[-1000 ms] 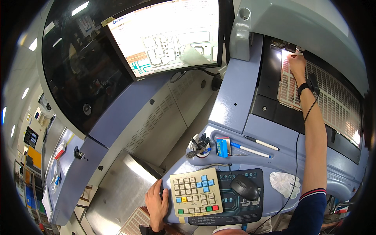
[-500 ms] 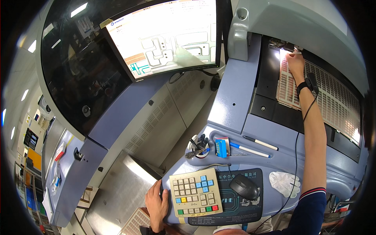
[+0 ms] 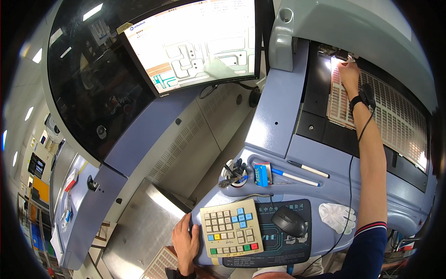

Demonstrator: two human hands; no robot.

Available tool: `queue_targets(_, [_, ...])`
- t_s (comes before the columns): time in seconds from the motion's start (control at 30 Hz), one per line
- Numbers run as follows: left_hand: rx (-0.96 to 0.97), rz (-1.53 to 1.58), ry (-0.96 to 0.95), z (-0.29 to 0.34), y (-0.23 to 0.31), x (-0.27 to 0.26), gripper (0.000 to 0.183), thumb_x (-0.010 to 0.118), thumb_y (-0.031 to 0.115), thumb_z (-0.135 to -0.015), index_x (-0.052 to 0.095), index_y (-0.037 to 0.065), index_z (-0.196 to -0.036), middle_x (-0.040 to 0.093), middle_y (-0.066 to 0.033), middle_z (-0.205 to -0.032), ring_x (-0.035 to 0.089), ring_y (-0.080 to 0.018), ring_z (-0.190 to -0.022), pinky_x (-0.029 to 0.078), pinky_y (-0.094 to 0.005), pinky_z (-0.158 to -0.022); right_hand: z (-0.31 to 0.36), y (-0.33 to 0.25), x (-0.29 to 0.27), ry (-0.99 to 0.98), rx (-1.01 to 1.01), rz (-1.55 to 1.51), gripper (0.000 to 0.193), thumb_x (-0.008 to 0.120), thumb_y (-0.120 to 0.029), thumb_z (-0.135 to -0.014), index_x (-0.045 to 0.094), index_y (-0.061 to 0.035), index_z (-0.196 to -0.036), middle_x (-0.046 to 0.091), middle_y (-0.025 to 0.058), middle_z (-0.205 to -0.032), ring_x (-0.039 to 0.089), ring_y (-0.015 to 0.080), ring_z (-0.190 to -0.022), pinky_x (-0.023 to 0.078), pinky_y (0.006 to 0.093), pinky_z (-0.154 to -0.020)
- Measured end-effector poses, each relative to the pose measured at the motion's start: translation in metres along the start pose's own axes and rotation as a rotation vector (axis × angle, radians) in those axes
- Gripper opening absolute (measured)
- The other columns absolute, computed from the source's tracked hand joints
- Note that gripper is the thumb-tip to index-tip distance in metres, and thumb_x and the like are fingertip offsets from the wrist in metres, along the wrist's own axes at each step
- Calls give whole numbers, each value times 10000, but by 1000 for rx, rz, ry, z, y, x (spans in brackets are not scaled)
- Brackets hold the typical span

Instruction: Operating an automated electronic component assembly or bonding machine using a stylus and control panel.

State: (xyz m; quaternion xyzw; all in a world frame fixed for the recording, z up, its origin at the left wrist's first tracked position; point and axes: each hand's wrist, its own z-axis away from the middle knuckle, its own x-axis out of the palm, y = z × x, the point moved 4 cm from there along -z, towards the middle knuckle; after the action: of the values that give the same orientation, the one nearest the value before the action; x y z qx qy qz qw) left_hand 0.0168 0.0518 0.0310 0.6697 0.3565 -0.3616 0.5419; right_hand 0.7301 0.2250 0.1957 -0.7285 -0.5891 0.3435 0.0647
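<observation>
My right hand [image 3: 348,73] reaches out to the far right, over a large panel [image 3: 341,100] printed with a grid of small copper-coloured patterns. Its fingers are pinched on a slim white tool [image 3: 351,59], partly hidden, beside a bright light under the machine's head. A magnified circuit outline fills the monitor [image 3: 200,46], with a pale blurred pointed shape across it. My left hand [image 3: 186,242] lies open at the desk edge, fingers stretched and thumb apart, next to a beige keypad [image 3: 231,228]. It holds nothing.
A black mouse [image 3: 289,221] rests on a dark mouse pad [image 3: 283,255], with a white glove [image 3: 335,217] beside it. Markers [image 3: 297,177], a blue box [image 3: 261,176] and a cup of pens [image 3: 234,174] stand behind. A black cord [image 3: 351,186] runs from my right wristband.
My right fingertips and the white tool have shifted slightly, the tool now tilting more upright. The pale shape on the monitor has moved a little. My left hand stays put.
</observation>
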Motion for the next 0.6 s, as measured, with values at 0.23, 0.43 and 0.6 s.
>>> queue_targets(0.23, [15,3,0,-1,-1,1,465,527,336,-1038,594,33,-1384,622,-213,-1370,569,-401,-1269,408,-485,-1096,-6,9,5,-45,22,8,392,623,-245,-841,698,66,-1068,695,299,-898,697,454,-918,562,477,-836])
queue_targets(0.43, [5,1,18,3,-7,1,438,563,288,-1017,598,34,-1372,631,-179,-1364,569,-354,-1269,393,-458,-1097,2,6,11,0,15,-30,392,622,-252,-849,704,59,-1073,712,280,-901,703,448,-920,558,475,-849])
queue_targets(0.6, [6,29,20,0,-6,0,433,559,293,-1021,604,39,-1368,638,-176,-1357,581,-347,-1259,402,-458,-1089,-12,34,-2,54,-38,-98,410,745,-377,-848,742,27,-918,752,206,-895,747,322,-804,572,397,-766])
